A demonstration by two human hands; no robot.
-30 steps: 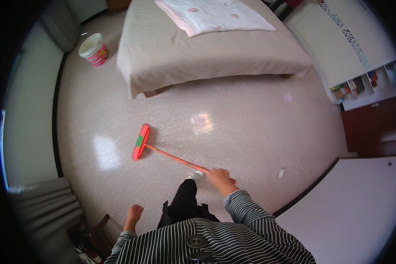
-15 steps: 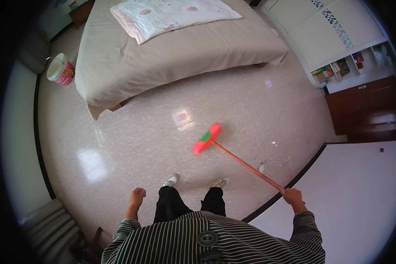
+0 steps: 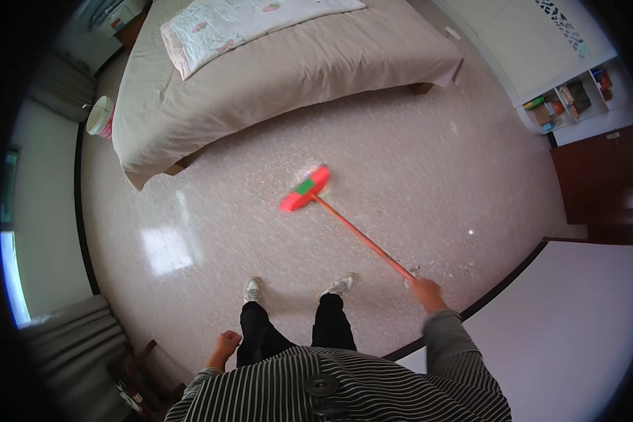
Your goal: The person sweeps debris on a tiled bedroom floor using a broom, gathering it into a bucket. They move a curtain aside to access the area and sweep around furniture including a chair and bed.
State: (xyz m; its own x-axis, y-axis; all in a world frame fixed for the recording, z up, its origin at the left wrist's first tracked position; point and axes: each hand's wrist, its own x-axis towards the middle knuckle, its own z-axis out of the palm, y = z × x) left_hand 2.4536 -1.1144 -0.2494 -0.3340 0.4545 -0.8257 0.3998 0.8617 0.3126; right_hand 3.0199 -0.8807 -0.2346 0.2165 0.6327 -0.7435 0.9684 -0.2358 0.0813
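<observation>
Speckled, glossy floor (image 3: 408, 183) stretching right across, a broad open patch between the feet and the bed (image 3: 281, 91)! Beige cloth on that bed, creased along its drooping edge. White wall (image 3: 563, 316) lower right, and dark baseboards (image 3: 82, 211) marking both sides of the room. Upper right, a pale cabinet (image 3: 503, 42), its open cubbies holding packages (image 3: 540, 114) with print too small to read; reddish-brown door (image 3: 605, 183) just below. Strawberry-print quilt (image 3: 253, 22) lying flat on the bed. And here's the broom (image 3: 355, 231), slanting over mid-floor: long, round orange handle (image 3: 380, 253), red bristly head (image 3: 306, 188) with a green block, slightly blurred, well apart from the bed's edge! White bucket (image 3: 100, 119) near the bed's left side, pink label, lettering illegible. Pale shoes (image 3: 337, 284) below the broom. Right hand (image 3: 427, 294): fingers (image 3: 416, 283) wrapped round the handle's near end. Left hand (image 3: 226, 344): beside a black trouser leg (image 3: 260, 334), fingers loosely curled in, well away from the broom.
</observation>
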